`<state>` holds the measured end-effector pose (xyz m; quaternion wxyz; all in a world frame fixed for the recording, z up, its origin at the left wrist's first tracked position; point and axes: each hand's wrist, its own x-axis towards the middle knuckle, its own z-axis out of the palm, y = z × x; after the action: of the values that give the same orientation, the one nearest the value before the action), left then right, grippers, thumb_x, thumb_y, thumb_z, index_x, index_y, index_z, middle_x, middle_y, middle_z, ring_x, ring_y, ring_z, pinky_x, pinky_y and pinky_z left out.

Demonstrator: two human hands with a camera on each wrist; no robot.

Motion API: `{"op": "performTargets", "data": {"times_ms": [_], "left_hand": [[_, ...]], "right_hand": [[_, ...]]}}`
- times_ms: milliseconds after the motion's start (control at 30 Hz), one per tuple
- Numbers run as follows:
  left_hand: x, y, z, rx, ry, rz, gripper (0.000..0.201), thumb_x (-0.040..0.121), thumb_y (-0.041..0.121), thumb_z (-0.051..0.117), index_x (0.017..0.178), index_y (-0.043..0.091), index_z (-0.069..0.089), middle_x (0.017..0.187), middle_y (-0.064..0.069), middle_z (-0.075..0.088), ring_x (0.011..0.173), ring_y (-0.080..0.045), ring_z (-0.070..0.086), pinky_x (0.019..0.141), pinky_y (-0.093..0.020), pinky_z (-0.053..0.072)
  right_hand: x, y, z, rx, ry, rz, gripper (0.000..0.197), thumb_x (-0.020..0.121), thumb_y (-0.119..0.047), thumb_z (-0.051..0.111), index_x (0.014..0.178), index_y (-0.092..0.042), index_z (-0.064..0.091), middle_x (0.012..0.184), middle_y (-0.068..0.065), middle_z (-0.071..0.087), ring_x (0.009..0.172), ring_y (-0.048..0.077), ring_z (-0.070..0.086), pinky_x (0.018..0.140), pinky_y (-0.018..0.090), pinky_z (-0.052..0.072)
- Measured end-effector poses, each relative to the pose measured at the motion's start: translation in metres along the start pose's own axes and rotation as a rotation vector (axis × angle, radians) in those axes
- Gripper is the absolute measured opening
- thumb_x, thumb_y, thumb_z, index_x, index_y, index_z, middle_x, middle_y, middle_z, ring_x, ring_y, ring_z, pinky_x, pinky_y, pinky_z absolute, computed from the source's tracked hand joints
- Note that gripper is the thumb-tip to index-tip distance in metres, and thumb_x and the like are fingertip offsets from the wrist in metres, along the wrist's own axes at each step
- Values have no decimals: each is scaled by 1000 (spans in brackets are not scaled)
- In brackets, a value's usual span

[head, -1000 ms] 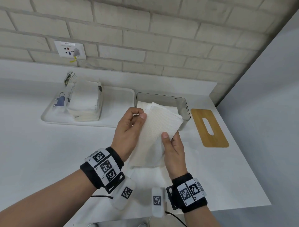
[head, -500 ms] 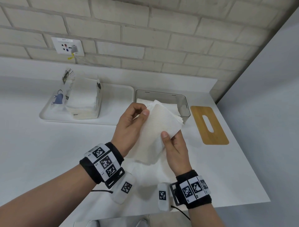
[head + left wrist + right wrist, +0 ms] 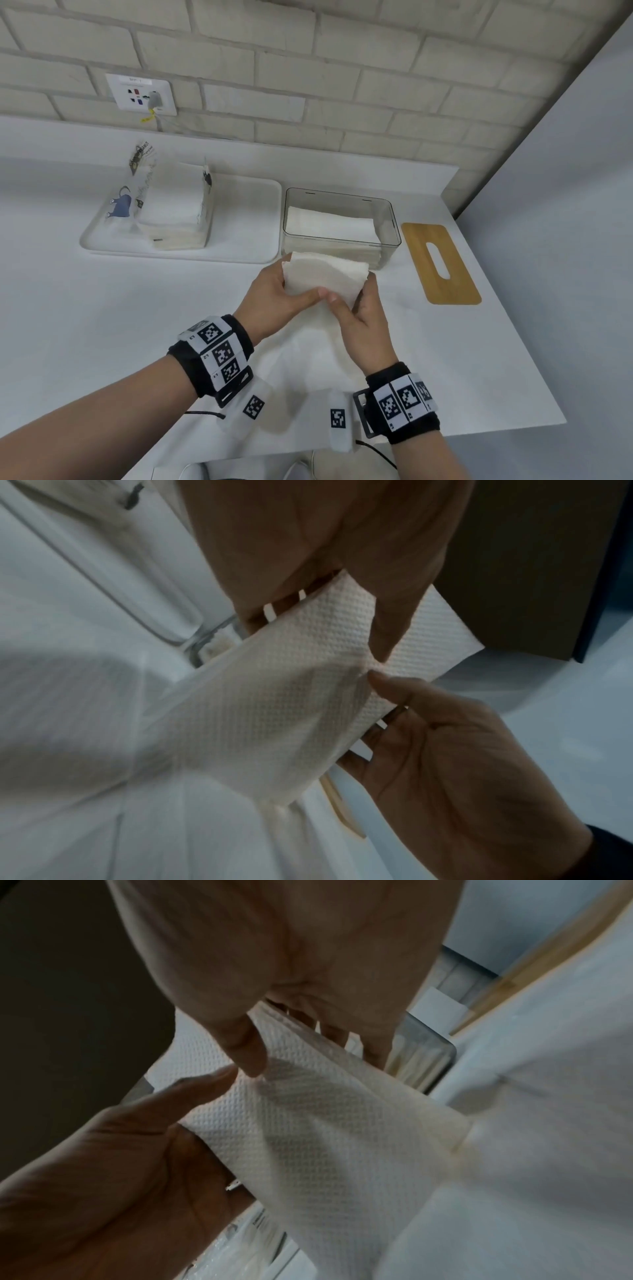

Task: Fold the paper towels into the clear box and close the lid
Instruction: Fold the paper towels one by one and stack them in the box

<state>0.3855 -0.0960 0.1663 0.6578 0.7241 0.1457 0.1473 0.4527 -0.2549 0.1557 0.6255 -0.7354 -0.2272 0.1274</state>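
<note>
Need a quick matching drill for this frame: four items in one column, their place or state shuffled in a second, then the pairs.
Items
1. wooden lid
2. clear box
3. paper towel
4. opened towel pack

Place or state
A. on the white tray
B. held between the left hand and right hand
C. flat on the counter, right of the box
D. open, folded towels inside

Pairs: 1-C, 2-D, 3-B, 4-A
</note>
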Motion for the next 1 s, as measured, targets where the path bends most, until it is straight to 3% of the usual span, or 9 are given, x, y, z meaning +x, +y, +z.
{"op": "performTargets", "data": {"times_ms": [100, 167, 267, 400, 500, 600, 700, 833, 1000], "left_hand": [[-3, -9, 0, -1, -19, -106, 39, 86, 22, 83, 122, 23, 70, 111, 8, 78, 102, -3, 73, 87, -26, 59], [-5, -8, 3, -27, 7, -84, 40, 88, 20, 82, 125, 22, 68, 113, 8, 77, 103, -4, 72, 85, -23, 57], [-4, 3, 5, -68, 45, -6, 37, 91, 14, 77, 126, 20, 66, 115, 6, 75, 104, -4, 71, 85, -21, 56], [-1, 5, 4, -95, -22, -21, 47, 88, 27, 80, 130, 21, 61, 122, 3, 73, 115, -12, 69, 100, -34, 56], [-3, -3, 4, -89, -88, -79, 42, 93, 27, 76, 132, 24, 61, 125, 7, 73, 118, -10, 68, 108, -42, 52], [-7, -2, 8, -70, -101, -82, 41, 97, 27, 71, 136, 27, 59, 125, 13, 72, 116, -3, 67, 104, -34, 54], [-7, 8, 10, -108, -42, -13, 38, 97, 23, 71, 133, 27, 61, 121, 14, 73, 113, -1, 68, 95, -22, 54], [-4, 8, 9, -126, -22, 10, 46, 86, 29, 81, 127, 28, 62, 121, 8, 72, 114, -10, 69, 97, -32, 55], [-5, 0, 10, -91, 0, -51, 33, 94, 16, 75, 125, 19, 67, 115, 9, 77, 107, -5, 71, 93, -26, 56]], "right_hand": [[-2, 4, 6, -53, -32, 51, 38, 99, -15, 61, 121, -43, 49, 113, -27, 65, 108, -3, 63, 90, 28, 52], [-3, 0, 9, -47, -14, 37, 36, 100, -15, 60, 121, -42, 51, 113, -25, 66, 108, -2, 63, 91, 26, 53], [-5, -14, 10, 13, 45, -31, 36, 101, -7, 57, 115, -39, 52, 107, -29, 67, 104, -4, 64, 82, 13, 50], [-5, -16, 7, 45, 89, -58, 39, 98, -8, 63, 124, -34, 51, 111, -21, 69, 107, 1, 66, 84, 14, 50], [-5, -5, 7, -43, 31, 46, 43, 96, -9, 66, 127, -32, 48, 108, -23, 67, 102, -8, 63, 80, 11, 49], [-7, -2, 5, -84, 6, 98, 43, 97, -5, 59, 128, -33, 49, 111, -20, 64, 100, -17, 59, 78, 4, 45], [-6, -14, 4, -58, 37, 33, 42, 98, -5, 59, 126, -34, 49, 110, -22, 64, 100, -16, 59, 77, 3, 44], [-1, -18, 1, -47, 84, -13, 45, 93, -12, 70, 131, -25, 49, 105, -36, 64, 101, -13, 61, 79, 6, 46], [0, -8, 4, -116, 35, 64, 48, 92, -2, 63, 116, -40, 48, 108, -18, 63, 95, -16, 59, 75, 4, 45]]}}
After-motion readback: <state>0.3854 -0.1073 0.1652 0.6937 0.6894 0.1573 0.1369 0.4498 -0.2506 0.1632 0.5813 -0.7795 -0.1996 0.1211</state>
